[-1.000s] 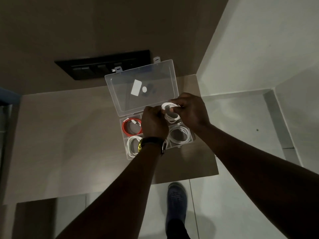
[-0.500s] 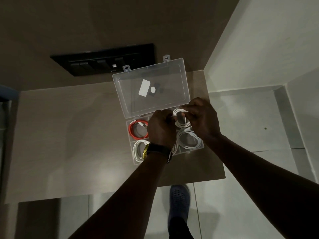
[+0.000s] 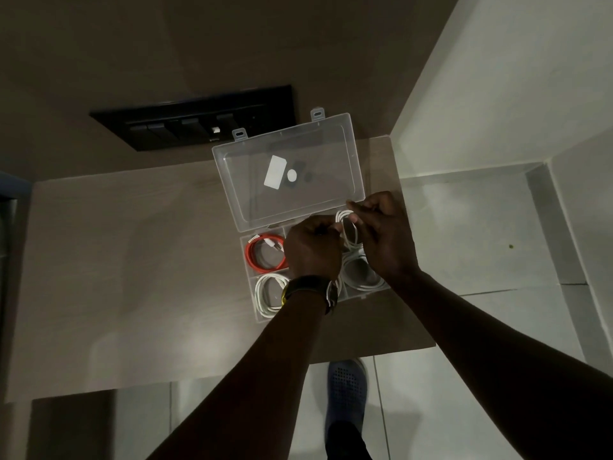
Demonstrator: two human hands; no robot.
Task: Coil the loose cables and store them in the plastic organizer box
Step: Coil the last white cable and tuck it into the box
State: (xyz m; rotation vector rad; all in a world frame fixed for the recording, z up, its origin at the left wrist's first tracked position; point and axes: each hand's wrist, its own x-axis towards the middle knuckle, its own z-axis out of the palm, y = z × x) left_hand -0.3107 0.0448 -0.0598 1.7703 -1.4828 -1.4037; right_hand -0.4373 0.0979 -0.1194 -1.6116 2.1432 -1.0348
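Note:
A clear plastic organizer box lies on the wooden counter with its lid swung open toward the wall. A coiled red cable fills the far left compartment, a coiled white cable the near left one, and another white coil the near right one. My left hand and my right hand hold a coiled white cable between them over the far right compartment. My left hand hides the middle of the box.
The wooden counter ends just right of the box, where a tiled floor drops away. A black switch panel sits on the wall behind the box. My shoe stands on the floor below the counter's near edge.
Both hands stay together over the far right compartment with the white coil; my right fingers have spread a little around it. The view has shifted slightly.

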